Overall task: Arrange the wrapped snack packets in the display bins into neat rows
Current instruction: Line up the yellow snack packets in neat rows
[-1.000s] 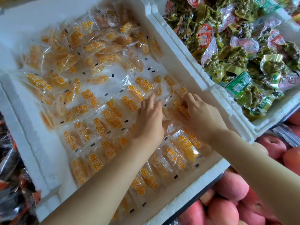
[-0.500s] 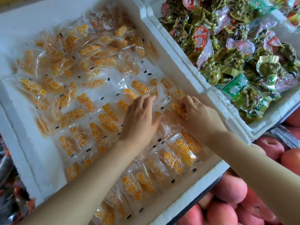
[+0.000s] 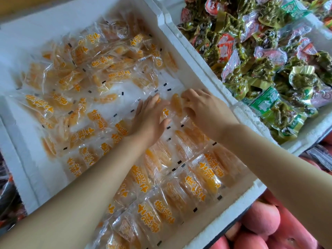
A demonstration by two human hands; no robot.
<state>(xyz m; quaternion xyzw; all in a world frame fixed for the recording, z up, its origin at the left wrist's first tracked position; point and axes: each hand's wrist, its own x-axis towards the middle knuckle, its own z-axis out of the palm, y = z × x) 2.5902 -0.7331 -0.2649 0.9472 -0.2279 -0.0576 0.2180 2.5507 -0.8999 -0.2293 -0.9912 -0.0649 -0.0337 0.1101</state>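
Left hand [image 3: 149,119] lies flat, steadying the packet row [image 3: 188,139]; right hand [image 3: 201,106] pinches a clear-wrapped orange snack packet [image 3: 175,105], likely to straighten it.

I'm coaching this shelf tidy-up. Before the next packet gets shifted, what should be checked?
1. Left hand lies flat on the packets: ok.
2. Right hand has hold of the loose packet: cannot tell; its fingers curl at the packet's edge.
3. Near rows lie neat: ok.
4. Far pile lies neat: not ok, jumbled.
5. Orange packets all inside the foam bin: ok.
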